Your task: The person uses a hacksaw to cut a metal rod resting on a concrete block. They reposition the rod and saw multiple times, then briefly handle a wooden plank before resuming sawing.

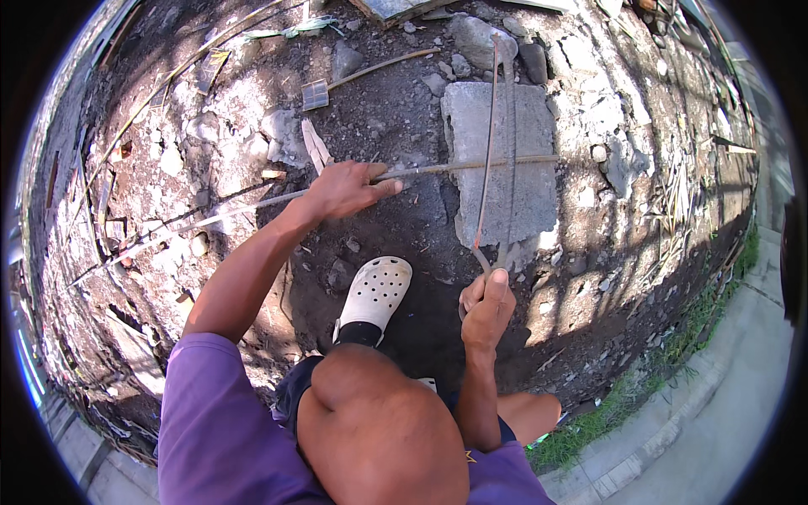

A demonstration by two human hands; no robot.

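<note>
My left hand [355, 190] grips a long thin metal rod [419, 169], which runs crosswise with its right part over a rough grey concrete slab [526, 202]. My right hand [488, 305] is closed on the lower end of a hacksaw [481, 259], held lengthwise away from me. Its narrow blade crosses the rod above the slab, and its upper end is over a grey rock [470, 42]. A pale split piece of wood or stalk [315, 145] lies just beyond my left hand. My white perforated clog [374, 291] is planted between my hands.
Uneven dirt with stones, dry sticks [383, 62], small square panel pieces [316, 94] and rubble [619, 164] surrounds the slab. Grass [596, 433] borders a concrete pavement [724, 396] at the right. More paving shows at the lower left rim.
</note>
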